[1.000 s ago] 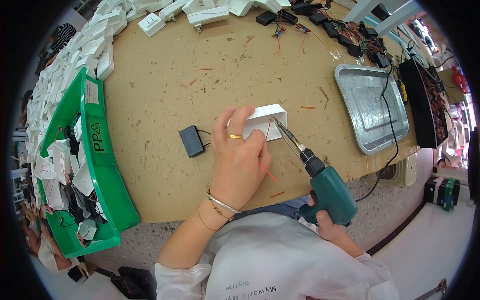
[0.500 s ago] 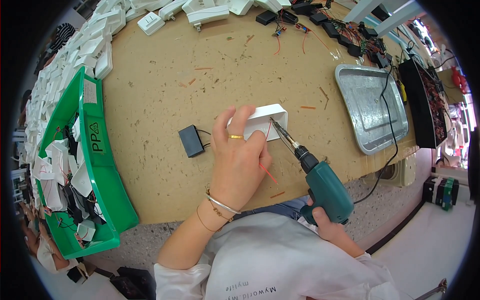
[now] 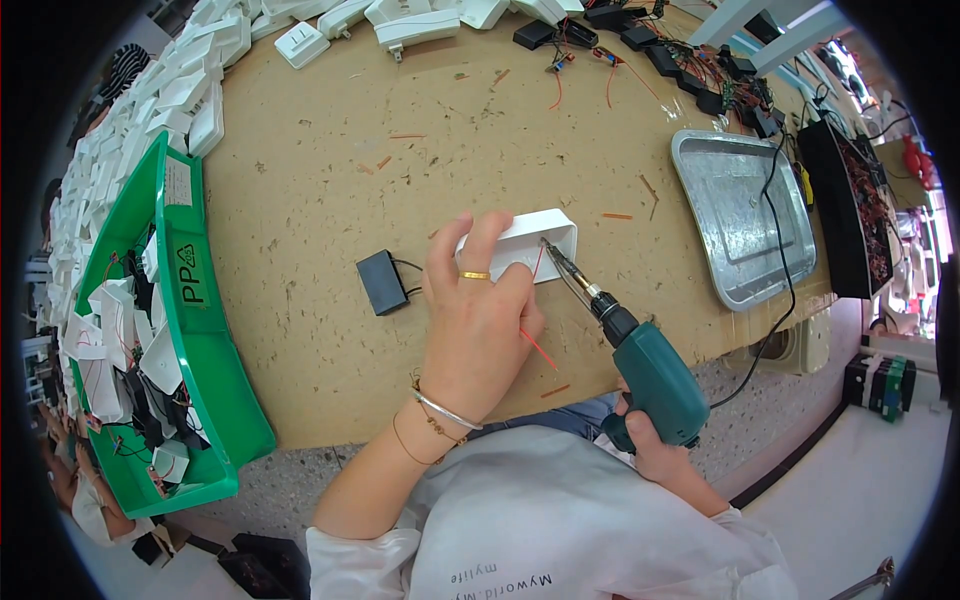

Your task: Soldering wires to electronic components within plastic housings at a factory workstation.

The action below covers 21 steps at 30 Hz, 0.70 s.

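Note:
My left hand [image 3: 475,320] steadies an open white plastic casing [image 3: 555,225] on the table. Its thumb and forefinger pinch a thin red wire [image 3: 538,347], which runs into the casing. My right hand [image 3: 655,445] grips a dark green soldering gun [image 3: 655,385] by its handle. The gun's metal tip [image 3: 552,250] reaches inside the casing, close to the upper end of the wire; whether they touch is too small to tell. Left of my left hand lies a black rectangular box [image 3: 382,282], whose dark leads pass under my fingers.
A green bin [image 3: 225,400] of white casings and wired parts stands at left, beside piled white casings [image 3: 185,95]. At right sits a metal tray [image 3: 745,220]; the gun's cord [image 3: 790,290] crosses it. Black wired modules [image 3: 690,80] line the far right. Copper-coloured scraps dot the table.
Almost nothing differs. The casing, both hands and the soldering gun sit a hair further right, with the tip still inside the casing.

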### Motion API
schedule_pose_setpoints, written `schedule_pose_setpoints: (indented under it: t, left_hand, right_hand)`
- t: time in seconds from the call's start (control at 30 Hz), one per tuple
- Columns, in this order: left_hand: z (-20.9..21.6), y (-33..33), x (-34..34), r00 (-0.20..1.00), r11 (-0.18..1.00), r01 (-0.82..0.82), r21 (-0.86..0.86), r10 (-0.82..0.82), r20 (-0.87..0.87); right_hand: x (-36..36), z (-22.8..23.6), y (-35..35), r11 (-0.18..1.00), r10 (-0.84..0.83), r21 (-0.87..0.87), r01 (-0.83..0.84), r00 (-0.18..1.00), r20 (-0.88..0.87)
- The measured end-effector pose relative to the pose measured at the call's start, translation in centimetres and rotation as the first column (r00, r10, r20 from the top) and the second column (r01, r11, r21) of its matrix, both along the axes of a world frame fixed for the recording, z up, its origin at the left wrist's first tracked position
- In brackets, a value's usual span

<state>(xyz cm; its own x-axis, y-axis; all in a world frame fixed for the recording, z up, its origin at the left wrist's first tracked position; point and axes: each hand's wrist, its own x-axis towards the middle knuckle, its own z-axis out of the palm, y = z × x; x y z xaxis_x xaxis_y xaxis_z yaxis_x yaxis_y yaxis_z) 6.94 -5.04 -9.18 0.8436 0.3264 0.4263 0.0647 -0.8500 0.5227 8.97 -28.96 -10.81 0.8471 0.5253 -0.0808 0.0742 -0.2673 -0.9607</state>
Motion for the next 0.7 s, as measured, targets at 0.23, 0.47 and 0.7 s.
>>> schedule_pose_setpoints:
  t: [0.23, 0.47, 0.7]
  left_hand:
    - [0.0, 0.0, -0.1, 1.000, 1.000, 0.009, -0.002, -0.009, -0.012]
    - [0.0, 0.0, 0.0, 1.000, 1.000, 0.008, 0.006, -0.008, -0.005]
    - [-0.1, 0.0, 0.0, 1.000, 1.000, 0.007, 0.007, -0.007, -0.008]
  right_hand:
    - [0.0, 0.7, 0.3, 1.000, -0.002, -0.013, 0.001, 1.000, -0.024]
    - [0.0, 0.4, 0.0, 1.000, 0.001, -0.015, -0.001, 1.000, 0.014]
    - [-0.1, 1.0, 0.1, 0.998, 0.026, -0.049, -0.029, 0.998, -0.062]
